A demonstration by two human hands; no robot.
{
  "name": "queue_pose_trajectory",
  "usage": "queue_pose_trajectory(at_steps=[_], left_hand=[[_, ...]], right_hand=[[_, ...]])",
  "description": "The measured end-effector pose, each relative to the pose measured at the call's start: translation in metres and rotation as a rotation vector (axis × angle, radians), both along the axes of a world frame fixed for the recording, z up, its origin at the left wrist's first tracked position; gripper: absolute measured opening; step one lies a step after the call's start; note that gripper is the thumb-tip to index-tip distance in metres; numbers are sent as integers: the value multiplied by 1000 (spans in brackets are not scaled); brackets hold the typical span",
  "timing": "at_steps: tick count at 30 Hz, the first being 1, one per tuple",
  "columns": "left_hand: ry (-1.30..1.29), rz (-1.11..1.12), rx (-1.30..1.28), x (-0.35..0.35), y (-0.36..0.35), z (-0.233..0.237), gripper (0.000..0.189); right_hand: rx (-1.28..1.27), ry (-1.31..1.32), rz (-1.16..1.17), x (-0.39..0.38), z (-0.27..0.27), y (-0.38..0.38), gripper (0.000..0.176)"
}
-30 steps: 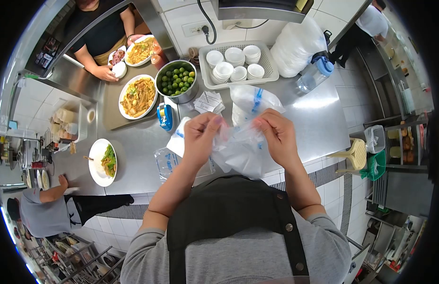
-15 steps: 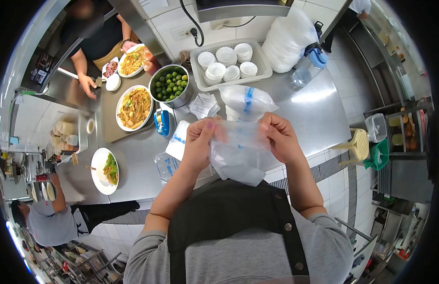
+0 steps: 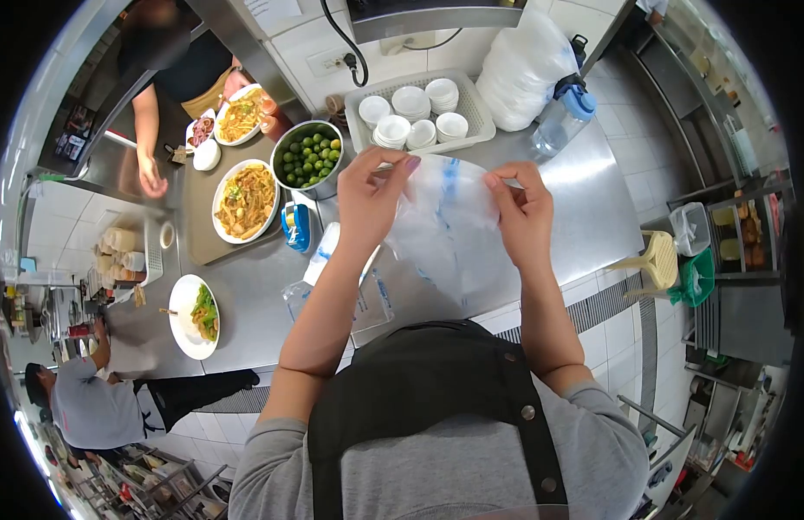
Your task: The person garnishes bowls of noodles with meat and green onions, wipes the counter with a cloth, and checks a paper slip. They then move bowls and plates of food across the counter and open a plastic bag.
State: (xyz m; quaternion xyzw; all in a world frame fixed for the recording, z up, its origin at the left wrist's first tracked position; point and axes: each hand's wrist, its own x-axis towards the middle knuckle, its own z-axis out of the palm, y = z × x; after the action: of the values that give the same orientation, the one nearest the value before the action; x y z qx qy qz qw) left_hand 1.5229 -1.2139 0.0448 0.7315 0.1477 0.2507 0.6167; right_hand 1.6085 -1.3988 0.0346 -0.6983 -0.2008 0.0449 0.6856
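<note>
A thin clear plastic bag (image 3: 445,238) with blue print hangs stretched between my two hands over the steel counter. My left hand (image 3: 373,195) pinches its upper left edge, close to the pot of green limes (image 3: 308,156). On the bag's other side, my right hand (image 3: 520,208) grips the upper right edge between thumb and fingers. Behind the clear plastic lies another bag with blue print, its outline hard to separate from the held one. Flat clear packaging (image 3: 377,299) with blue marks rests on the counter beside my left forearm.
A basket (image 3: 488,130) of white cups stands at the back, near a water bottle (image 3: 558,126). A tray (image 3: 198,195) with noodle plates is at left, a plate of greens (image 3: 183,325) in front. One person stands across the counter, another at far left.
Both hands have moved forward, away from my body, and the bag now hangs open and longer between them. The person across the counter has shifted a hand slightly.
</note>
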Motion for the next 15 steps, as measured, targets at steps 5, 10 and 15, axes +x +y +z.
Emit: queue_pose_trajectory(at_steps=[5,10,15], left_hand=[[199,-117,-169,19,26,-27,16],[329,-268,-678,24,33,-34,16],[324,-139,-462,30,26,-72,16]], right_hand=[[-120,182,40,16,-10,6,10],[-39,455,175,32,-14,6,8],[89,370,345,71,-120,5,3]])
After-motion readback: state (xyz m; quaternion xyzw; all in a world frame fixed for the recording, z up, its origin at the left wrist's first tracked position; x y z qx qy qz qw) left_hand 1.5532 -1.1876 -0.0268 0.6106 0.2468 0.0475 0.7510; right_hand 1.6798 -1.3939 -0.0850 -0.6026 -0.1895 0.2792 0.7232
